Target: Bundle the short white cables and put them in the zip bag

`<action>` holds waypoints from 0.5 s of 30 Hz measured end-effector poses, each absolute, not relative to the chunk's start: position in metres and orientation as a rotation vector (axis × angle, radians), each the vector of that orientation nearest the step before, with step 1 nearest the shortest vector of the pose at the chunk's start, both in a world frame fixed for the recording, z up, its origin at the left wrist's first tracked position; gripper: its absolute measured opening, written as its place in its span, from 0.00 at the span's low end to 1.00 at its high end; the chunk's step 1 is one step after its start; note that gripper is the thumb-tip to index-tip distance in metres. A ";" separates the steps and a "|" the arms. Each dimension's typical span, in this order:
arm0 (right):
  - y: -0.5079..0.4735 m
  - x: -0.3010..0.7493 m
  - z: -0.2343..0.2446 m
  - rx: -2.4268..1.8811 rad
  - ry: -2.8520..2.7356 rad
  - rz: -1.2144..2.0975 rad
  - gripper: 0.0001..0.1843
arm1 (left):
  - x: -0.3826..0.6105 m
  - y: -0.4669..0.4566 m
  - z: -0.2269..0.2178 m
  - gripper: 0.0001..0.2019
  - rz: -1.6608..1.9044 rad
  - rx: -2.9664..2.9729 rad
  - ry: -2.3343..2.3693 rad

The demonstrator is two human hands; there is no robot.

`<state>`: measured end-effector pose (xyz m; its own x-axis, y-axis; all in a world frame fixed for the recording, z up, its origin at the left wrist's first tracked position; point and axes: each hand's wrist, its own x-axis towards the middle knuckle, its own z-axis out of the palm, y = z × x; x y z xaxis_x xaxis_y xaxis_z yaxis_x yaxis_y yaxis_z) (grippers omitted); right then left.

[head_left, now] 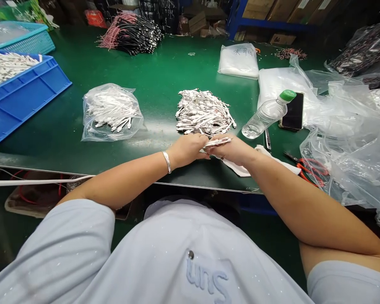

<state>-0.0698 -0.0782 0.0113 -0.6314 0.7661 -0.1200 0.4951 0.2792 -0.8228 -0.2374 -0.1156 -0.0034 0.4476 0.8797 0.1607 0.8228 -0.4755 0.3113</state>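
My right hand [236,150] is closed round a small bunch of short white cables [218,142] with flat connector ends. At the bunch's left end, the curled fingers of my left hand [188,148] meet it and pinch it; the fingertips are partly hidden. Just beyond both hands lies a loose pile of similar white cables [204,112] on the green table [158,76]. A clear plastic bag [112,112] filled with white cables sits to the left of the pile. Under my right wrist is a white cloth or paper [240,169].
Right of the pile stand a water bottle [266,116], a phone [294,110], a pen-like tool [267,139] and red-handled scissors [313,169]. Clear bags [361,156] cover the right side. A blue bin [28,95] of white pieces is at left; black-and-pink cables [133,33] lie behind.
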 end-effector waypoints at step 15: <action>-0.064 -0.068 0.027 -1.058 -2.331 0.781 0.10 | -0.260 -0.110 0.012 0.10 0.625 1.707 1.185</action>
